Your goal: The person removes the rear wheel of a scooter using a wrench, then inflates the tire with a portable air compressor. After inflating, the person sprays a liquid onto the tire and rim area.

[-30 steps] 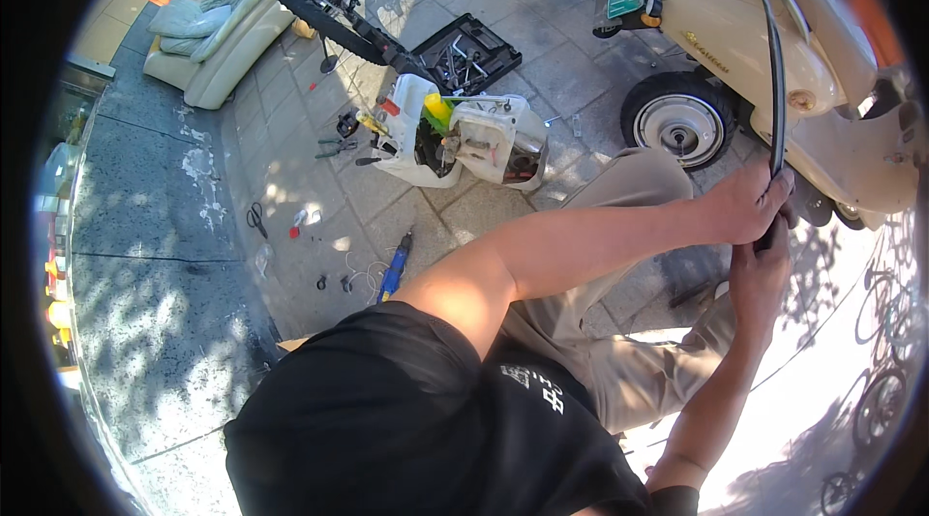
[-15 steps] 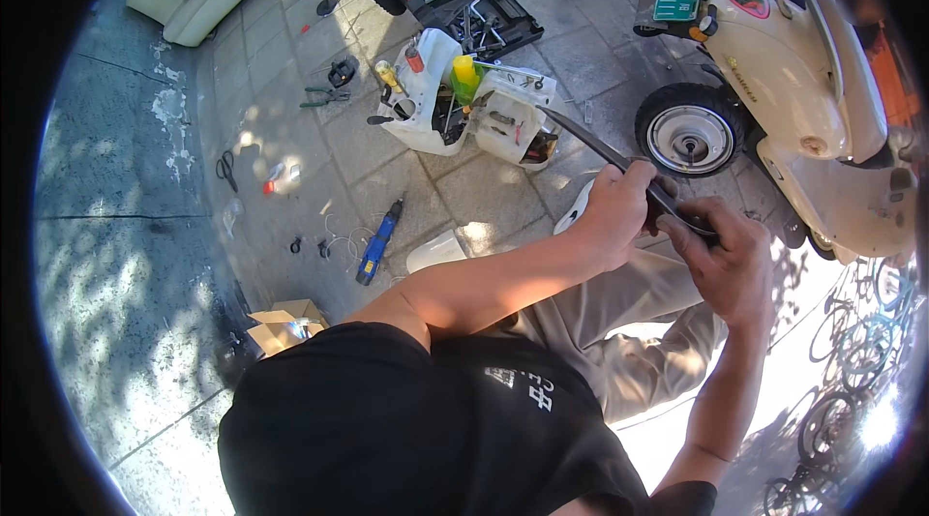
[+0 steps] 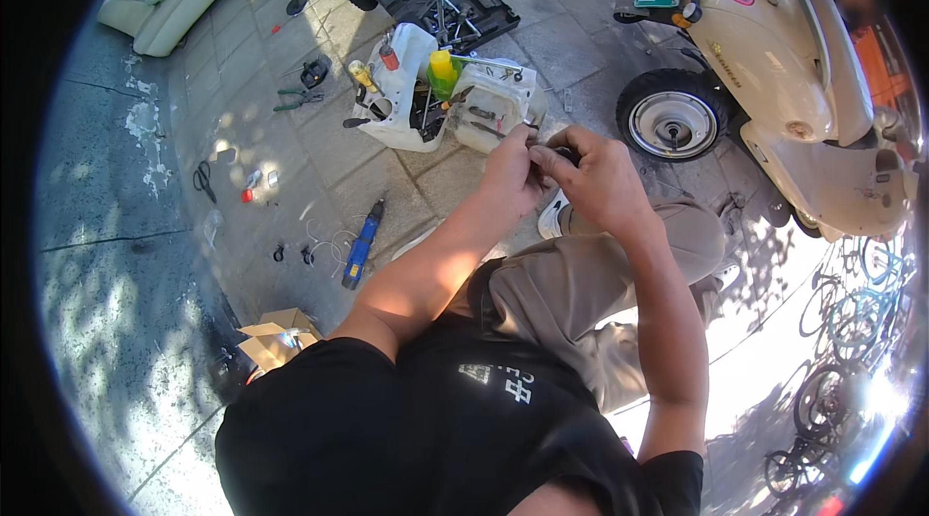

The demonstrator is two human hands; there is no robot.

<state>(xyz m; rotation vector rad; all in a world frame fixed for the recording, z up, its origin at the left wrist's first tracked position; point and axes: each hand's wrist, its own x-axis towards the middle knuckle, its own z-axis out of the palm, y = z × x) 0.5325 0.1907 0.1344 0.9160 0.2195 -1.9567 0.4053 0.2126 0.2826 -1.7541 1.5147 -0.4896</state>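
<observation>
My left hand [image 3: 516, 173] and my right hand [image 3: 595, 182] are close together over my lap, in front of the white tool caddy [image 3: 474, 129]. Both have their fingers closed around a dark strip [image 3: 567, 156]. Only a small dark part of it shows between the fingers; my hands hide most of the rest. Just beyond them, the caddy holds hand tools, a red can [image 3: 388, 57] and a yellow-capped green bottle [image 3: 442, 71].
Behind the caddy lies a black tool case [image 3: 455, 8] with wrenches. A cream scooter [image 3: 774, 61] stands at right. On the paving at left are a blue power tool [image 3: 363, 245], green-handled pliers [image 3: 298, 99], scissors [image 3: 203, 182] and an opened cardboard box [image 3: 276, 334].
Both hands have moved left, nearer the caddy, and closer together. The dark strip, seen lengthwise before, is now mostly hidden. The head view has shifted slightly.
</observation>
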